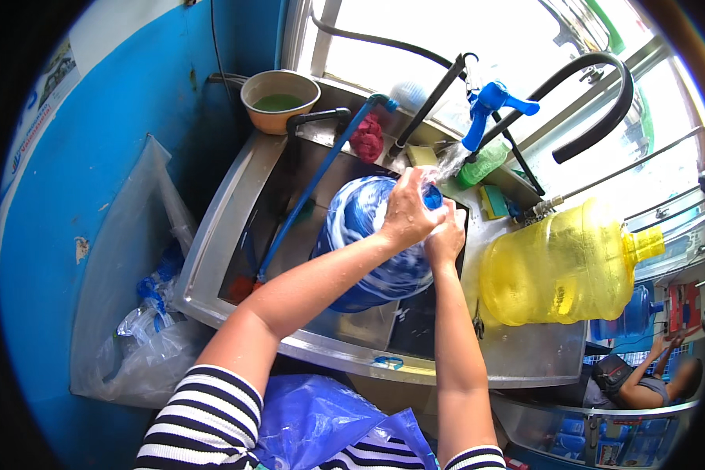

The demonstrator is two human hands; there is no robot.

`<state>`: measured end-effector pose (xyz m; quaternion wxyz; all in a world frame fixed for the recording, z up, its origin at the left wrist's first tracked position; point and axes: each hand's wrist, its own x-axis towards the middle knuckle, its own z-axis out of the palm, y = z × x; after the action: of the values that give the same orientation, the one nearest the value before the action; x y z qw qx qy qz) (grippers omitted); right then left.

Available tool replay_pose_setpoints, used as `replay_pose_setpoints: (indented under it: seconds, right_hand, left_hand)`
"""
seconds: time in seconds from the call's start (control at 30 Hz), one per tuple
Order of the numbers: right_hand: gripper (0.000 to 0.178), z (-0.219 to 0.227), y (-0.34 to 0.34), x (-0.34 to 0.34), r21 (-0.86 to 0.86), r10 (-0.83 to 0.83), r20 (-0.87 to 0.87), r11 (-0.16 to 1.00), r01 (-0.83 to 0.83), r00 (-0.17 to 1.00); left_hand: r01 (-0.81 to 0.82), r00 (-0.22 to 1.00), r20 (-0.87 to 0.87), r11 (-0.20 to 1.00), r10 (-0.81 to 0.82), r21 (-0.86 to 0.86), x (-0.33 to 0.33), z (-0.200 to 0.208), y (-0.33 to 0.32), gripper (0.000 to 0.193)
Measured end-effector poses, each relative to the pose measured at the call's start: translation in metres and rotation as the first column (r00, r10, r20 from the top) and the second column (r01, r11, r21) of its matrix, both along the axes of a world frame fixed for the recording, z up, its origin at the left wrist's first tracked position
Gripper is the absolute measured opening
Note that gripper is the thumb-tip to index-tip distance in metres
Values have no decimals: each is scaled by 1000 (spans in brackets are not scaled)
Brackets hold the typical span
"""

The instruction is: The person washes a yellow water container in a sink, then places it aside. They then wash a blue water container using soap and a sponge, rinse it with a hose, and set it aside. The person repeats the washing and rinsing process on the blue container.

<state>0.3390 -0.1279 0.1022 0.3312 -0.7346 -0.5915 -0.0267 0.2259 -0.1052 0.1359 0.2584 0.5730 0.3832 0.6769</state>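
Observation:
A large blue water jug (pixel 359 210), streaked with white suds, sits in the steel sink (pixel 219 227), its neck toward the far right. My left hand (pixel 406 210) curls over the neck from the left. From the right side, my right hand (pixel 446 235) grips the neck close to the mouth; some of its fingers are hidden. Water splashes out of a blue tap (pixel 489 110) just beyond the jug's mouth. Both forearms are wet and reach in from striped sleeves.
A yellow water jug (pixel 560 266) lies on the steel counter at right. Blue pipe (pixel 313 188) crosses the sink's left part. A bowl of green liquid (pixel 278 103), red cloth (pixel 366 139), green bottle (pixel 482 163) and sponge (pixel 493 202) sit behind. Another person (pixel 650 384) is at far right.

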Motion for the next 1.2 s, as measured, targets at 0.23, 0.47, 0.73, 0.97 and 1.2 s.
replay_pose_setpoints:
  seconds: [0.23,0.47,0.73,0.97,1.2]
  right_hand:
    - [19,-4,-4,-20,111,238,-89,967,-228,967]
    - [22,-7,-15,-56,220,330,274,893,-393,903]
    - [27,7,-39,-88,157,459,275,846,-510,845]
    - [19,-34,34,12,-145,636,-11,763,-631,772]
    - [18,-6,23,28,-191,480,-63,855,-483,875]
  left_hand:
    - [-146,989,-17,979,145,-143,-18,-8,15,41]
    - [-89,990,67,917,125,-388,-39,-13,33,55]
    - [-186,982,-32,918,186,-350,-58,-17,46,44]
    - [914,371,-191,394,-909,-95,-57,-10,-45,39]
    - [771,637,33,636,-770,-40,-106,-17,10,38]
